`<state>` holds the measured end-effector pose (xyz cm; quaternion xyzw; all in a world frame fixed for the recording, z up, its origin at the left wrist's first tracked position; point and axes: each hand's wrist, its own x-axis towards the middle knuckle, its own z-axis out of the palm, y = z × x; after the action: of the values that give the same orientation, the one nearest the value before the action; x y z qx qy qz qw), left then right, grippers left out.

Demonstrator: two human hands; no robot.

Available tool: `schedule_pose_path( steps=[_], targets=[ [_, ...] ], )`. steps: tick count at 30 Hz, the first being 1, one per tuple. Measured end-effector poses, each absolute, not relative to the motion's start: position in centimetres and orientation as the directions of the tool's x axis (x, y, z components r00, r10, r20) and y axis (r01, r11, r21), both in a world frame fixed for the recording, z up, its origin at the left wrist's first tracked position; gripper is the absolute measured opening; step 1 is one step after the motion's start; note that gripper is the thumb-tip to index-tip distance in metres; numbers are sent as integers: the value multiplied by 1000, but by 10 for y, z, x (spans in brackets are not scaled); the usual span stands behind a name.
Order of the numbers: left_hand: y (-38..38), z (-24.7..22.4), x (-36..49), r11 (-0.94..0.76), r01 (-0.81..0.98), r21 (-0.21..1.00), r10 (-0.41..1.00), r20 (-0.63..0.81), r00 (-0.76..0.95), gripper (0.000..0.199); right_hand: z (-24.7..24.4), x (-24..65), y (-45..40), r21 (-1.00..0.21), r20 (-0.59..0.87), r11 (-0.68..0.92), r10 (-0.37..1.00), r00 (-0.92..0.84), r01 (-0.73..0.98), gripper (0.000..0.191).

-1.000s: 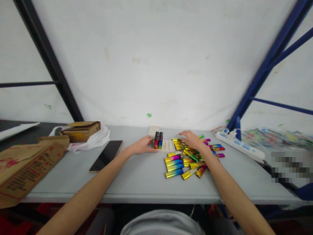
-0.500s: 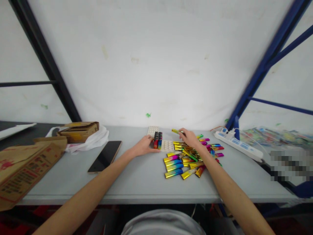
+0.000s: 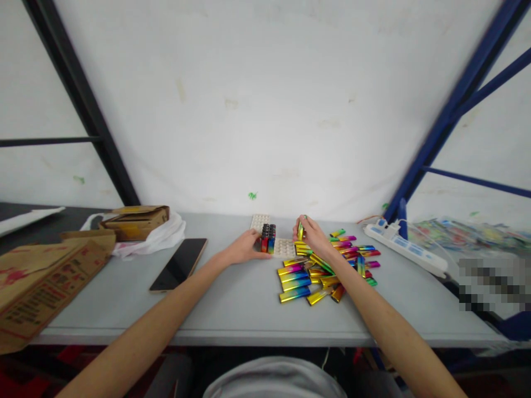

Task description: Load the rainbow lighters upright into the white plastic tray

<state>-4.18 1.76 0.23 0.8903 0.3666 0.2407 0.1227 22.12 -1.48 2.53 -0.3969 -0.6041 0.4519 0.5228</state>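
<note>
Head view: holding gold-green piece (image 3: 301, 229) upright in right hand (image 3: 311, 235), far left of shiny pile (image 3: 317, 272); curving left hand (image 3: 244, 247) left of black-topped pieces (image 3: 267, 237), cannot tell if gripping.

A phone (image 3: 179, 265) (dark-screened) lies near a plastic bag (image 3: 168, 236).

Glossy metallic-looking cases (image 3: 295, 294), smooth matt tabletop (image 3: 236, 304)

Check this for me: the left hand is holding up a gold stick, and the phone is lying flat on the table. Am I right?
Not quite: the right hand is holding up the gold stick, as the head view shows. The phone is lying flat on the table.
</note>
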Motion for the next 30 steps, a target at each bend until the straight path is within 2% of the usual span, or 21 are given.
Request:
schedule_pose_path(
  steps=[2, 4, 8, 11, 17, 25, 30],
  targets=[
    [17, 2, -41, -704, 586, 402, 709, 349, 613, 62, 25, 214, -18, -960, 265, 277, 948, -177, 46, 51],
    [15, 3, -41, -710, 572, 410, 702, 352, 619, 61, 25, 209, -20, -943, 272, 295, 950, -157, 155, 51],
    [14, 4, -40, -712, 550, 437, 699, 357, 620, 59, 27, 202, -22, -800, 401, 366, 916, -31, 474, 54],
    [14, 4, -40, -696, 560, 448, 714, 350, 607, 60, 30, 199, -25, -733, 445, 347, 895, 26, 585, 49],
    [14, 5, -40, -694, 581, 424, 716, 322, 619, 63, 34, 195, -33, -666, 483, 355, 875, 16, 656, 34],
    [11, 8, -41, -688, 560, 461, 718, 325, 615, 61, 30, 192, -32, -682, 505, 386, 863, 19, 621, 47],
    [12, 6, -41, -685, 576, 446, 723, 319, 613, 62, 24, 193, -28, -670, 495, 376, 869, 8, 640, 37]
  ],
)
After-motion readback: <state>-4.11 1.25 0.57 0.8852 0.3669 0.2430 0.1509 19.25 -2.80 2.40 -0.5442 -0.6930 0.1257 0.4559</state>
